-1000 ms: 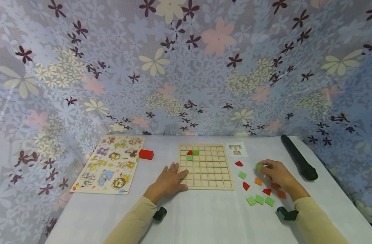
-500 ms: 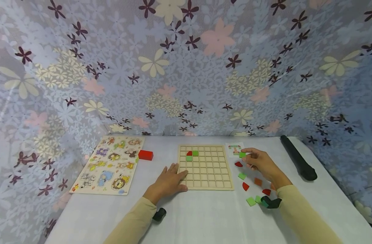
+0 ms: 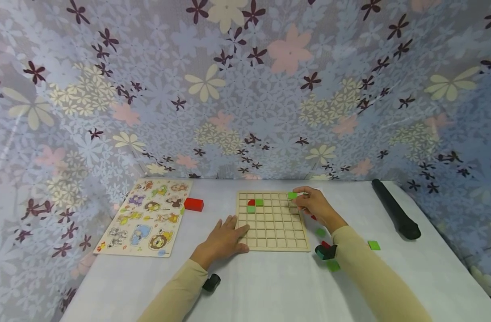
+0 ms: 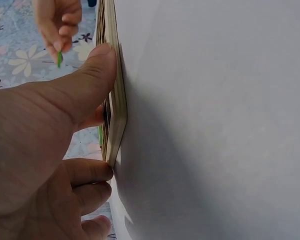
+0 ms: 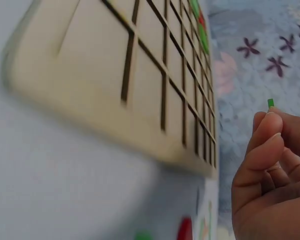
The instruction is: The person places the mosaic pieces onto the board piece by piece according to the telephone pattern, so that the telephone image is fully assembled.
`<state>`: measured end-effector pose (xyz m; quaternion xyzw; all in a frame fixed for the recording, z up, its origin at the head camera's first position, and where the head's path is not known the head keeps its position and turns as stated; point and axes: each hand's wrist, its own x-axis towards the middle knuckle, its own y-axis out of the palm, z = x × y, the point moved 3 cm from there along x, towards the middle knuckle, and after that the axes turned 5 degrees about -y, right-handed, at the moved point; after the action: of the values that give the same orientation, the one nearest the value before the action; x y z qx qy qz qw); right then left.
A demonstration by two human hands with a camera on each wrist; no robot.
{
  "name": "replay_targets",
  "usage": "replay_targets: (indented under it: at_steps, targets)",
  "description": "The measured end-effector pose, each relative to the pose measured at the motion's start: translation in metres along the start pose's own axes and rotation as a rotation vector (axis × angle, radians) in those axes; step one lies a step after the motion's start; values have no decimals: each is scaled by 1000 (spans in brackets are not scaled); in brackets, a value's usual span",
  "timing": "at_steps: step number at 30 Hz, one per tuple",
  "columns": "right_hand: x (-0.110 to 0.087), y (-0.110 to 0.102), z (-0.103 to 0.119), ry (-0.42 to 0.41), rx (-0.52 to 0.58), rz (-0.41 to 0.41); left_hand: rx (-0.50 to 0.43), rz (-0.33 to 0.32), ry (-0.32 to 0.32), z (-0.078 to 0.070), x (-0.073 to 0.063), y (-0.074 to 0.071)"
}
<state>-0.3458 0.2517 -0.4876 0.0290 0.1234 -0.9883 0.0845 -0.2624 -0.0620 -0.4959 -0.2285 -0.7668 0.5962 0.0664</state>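
In the head view, a wooden grid board (image 3: 273, 246) lies mid-table. A red quarter-circle piece (image 3: 251, 202) and two green square tiles (image 3: 259, 202) sit in its upper left cells. My left hand (image 3: 223, 241) rests at the lower left corner, fingers spread along the side; in the left wrist view the thumb (image 4: 97, 65) touches the board's edge. With thumb and index finger, my right hand (image 3: 315, 205) pinches another green square tile (image 3: 292, 195) over the far right corner. That tile (image 5: 270, 103) shows edge-on in the right wrist view.
Right of the board lie loose green tiles (image 3: 374, 245) and red pieces, partly hidden by my right arm. A long black object (image 3: 396, 210) lies at far right. At left are a red block (image 3: 194, 204) and an animal puzzle board (image 3: 124, 251). A floral curtain (image 3: 245, 112) hangs behind.
My right hand has carried the green tile leftward from among the loose pieces, past the pattern card, to the board's far right corner. My left hand has stayed in place.
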Motion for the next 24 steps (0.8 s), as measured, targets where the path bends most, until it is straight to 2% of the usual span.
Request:
replay_targets:
  at_steps: [8, 12, 19, 24]
  targets:
    - [19, 36, 5, -8, -22, 81, 3, 5, 10, -1, 0, 0]
    - [27, 54, 5, -29, -70, 100, 9, 8, 2, -1, 0, 1]
    - [34, 70, 8, -40, -344, 41, 8, 0, 5, 1, 1, 1]
    - [36, 75, 12, -42, -385, 63, 9, 1, 4, 4, 2, 1]
